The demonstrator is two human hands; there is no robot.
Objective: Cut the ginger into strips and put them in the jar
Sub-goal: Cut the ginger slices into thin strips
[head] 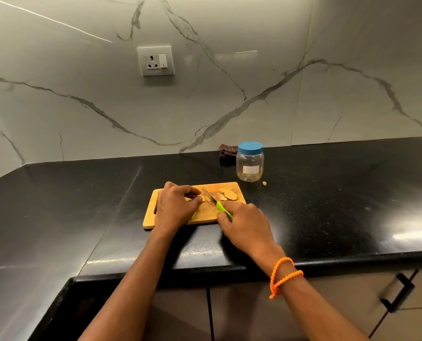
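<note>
1. Orange bead bracelets (282,276) sit on the person's right wrist, closest to the camera.
2. Next comes the right hand (245,223). Its fingers are curled tight around the green handle of a small knife (216,202), and the blade points away across the wooden cutting board (197,216).
3. Beside it, the left hand (176,206) has its fingers bent down on a piece of ginger (206,199), probably to keep it from sliding while the blade comes down right next to the fingertips.
4. Flat ginger slices (227,193) lie at the far right corner of the board, not yet strips.
5. Farther back stands a clear plastic jar (250,163) with its blue lid on. It looks empty.
6. A dark folded cloth (227,152) lies behind the jar, by the marble wall.
</note>
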